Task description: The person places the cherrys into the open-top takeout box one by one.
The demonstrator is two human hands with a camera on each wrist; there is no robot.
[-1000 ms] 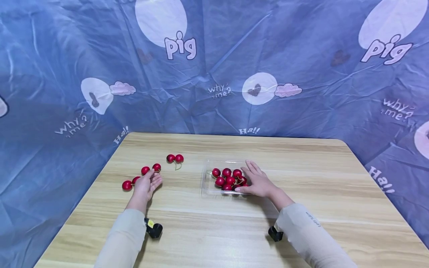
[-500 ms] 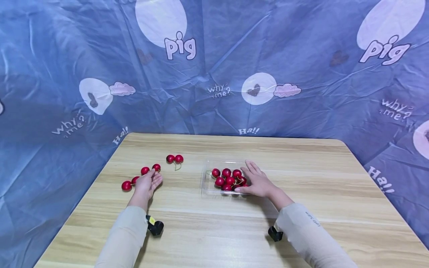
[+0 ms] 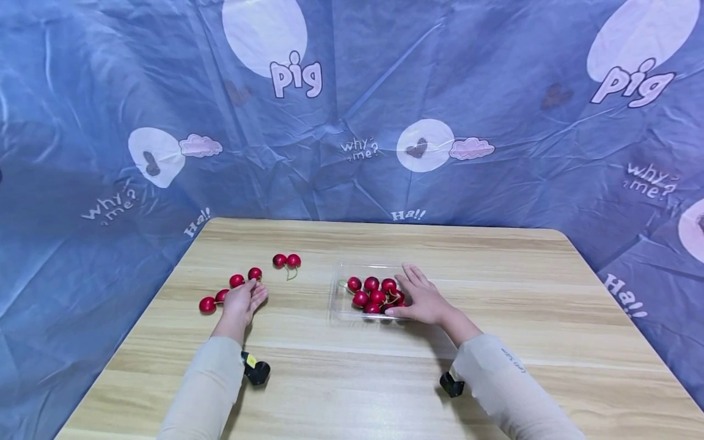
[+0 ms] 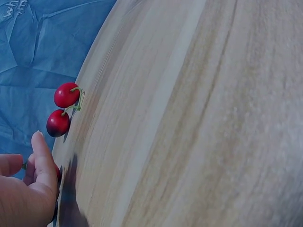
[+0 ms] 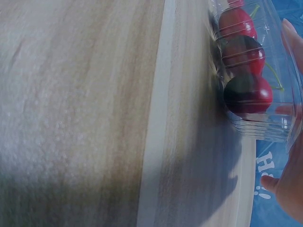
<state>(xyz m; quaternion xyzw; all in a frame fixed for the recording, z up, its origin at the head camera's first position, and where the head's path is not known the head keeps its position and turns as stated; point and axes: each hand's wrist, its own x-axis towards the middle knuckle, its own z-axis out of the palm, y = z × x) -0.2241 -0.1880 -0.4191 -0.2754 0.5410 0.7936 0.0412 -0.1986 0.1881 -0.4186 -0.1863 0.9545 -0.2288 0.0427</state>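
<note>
In the head view my left hand (image 3: 240, 304) is at a pair of cherries (image 3: 237, 281) on the left of the table. Its thumb and finger seem to pinch their stem; the left wrist view shows a bit of green stem (image 4: 24, 166) between them. Just left of that hand lies another pair of cherries (image 3: 207, 305), partly covered by it. My right hand (image 3: 426, 300) rests spread over the right end of a clear plastic box (image 3: 342, 312), thumb at the near rim, fingers straight toward the far corner. Several red cherries (image 3: 377, 296) with green stems fill the box.
A third pair of cherries (image 3: 294, 261), joined by green stems, lies farther back, left of the box. The wooden table (image 3: 352, 373) ends at a blue printed cloth (image 3: 352, 177) behind and at both sides. Small black cameras (image 3: 256, 373) hang at the wrists.
The cherry pair at my left hand has shifted very slightly left, and that hand has turned a little. My right hand and the box have stayed where they were.
</note>
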